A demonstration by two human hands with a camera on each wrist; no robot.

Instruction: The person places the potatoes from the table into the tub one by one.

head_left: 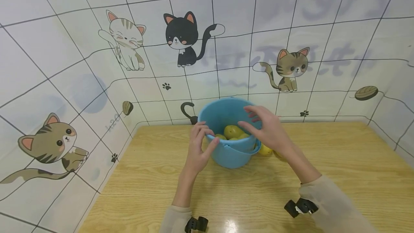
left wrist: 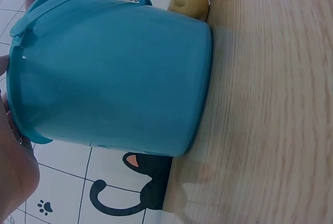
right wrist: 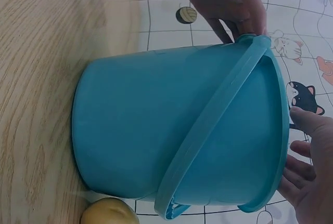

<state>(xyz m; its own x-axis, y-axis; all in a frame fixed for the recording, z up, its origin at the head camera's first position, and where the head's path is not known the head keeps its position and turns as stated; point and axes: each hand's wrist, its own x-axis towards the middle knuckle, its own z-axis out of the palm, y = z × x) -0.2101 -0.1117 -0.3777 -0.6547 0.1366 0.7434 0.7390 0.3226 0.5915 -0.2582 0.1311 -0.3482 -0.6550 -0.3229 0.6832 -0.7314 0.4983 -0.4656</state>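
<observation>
A blue plastic bucket stands upright on the table, its handle hanging down at the front right. Several yellow-green, rounded fruits lie inside; their exact kind cannot be told. At the left side my left hand holds the bucket's rim, and part of its grip is hidden behind the wall in the right wrist view. My right hand hovers by the right rim with fingers spread and nothing in them. In the right wrist view the right hand is beside the bucket's mouth.
More yellow fruits lie on the wooden table, just right of the bucket and partly hidden by the right arm. Behind the table rises a wall with tile lines and cartoon cats. Another wall stands along the left edge.
</observation>
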